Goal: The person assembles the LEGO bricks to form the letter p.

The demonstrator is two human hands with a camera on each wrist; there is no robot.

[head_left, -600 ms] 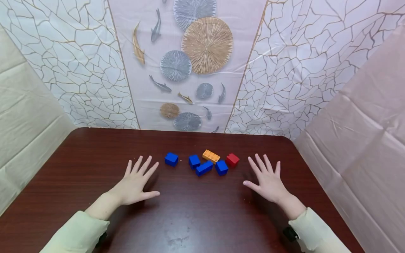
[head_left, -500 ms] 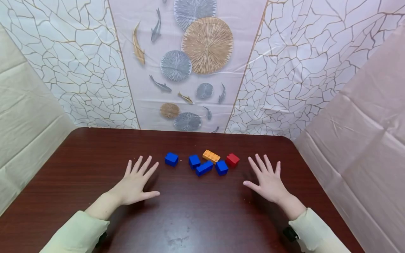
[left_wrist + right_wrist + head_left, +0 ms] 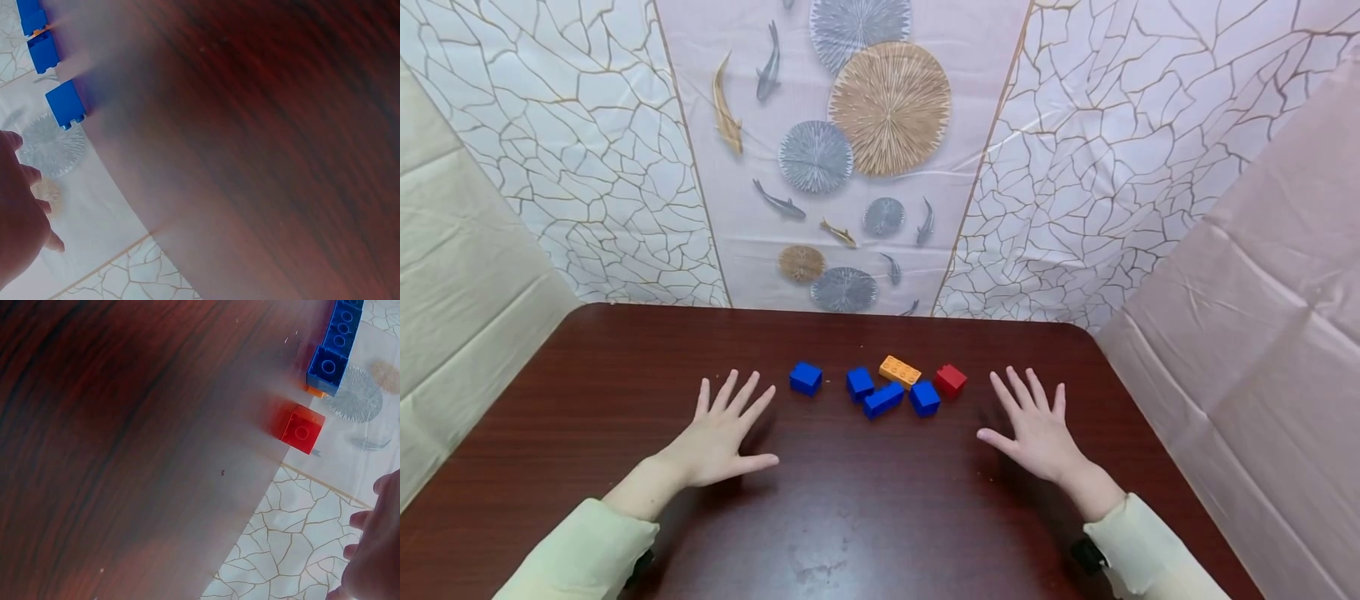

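A patterned backdrop cloth, printed with fish, round discs and gold crackle lines, hangs behind your table, a dark red-brown wood-grain top. Your pale green sleeves reach in from the near corners, a black wrist device just under each cuff. Your left hand and right hand frame the scene palms down, fingers straight and fanned, thumbs pointing inward, neither one gripping anything; whether they touch the tabletop you cannot tell from these angles. Between and beyond them sit six toy building bricks. The eight-stud orange brick lies studs up at the back of the group. The long blue brick rests on its side in front of it, with the middle blue brick just beside its left end and the right-hand blue brick near its right end. The left-hand blue brick sits apart, nearest your left fingertips. The red brick, its hollow underside turned toward you, lies nearest your right hand.
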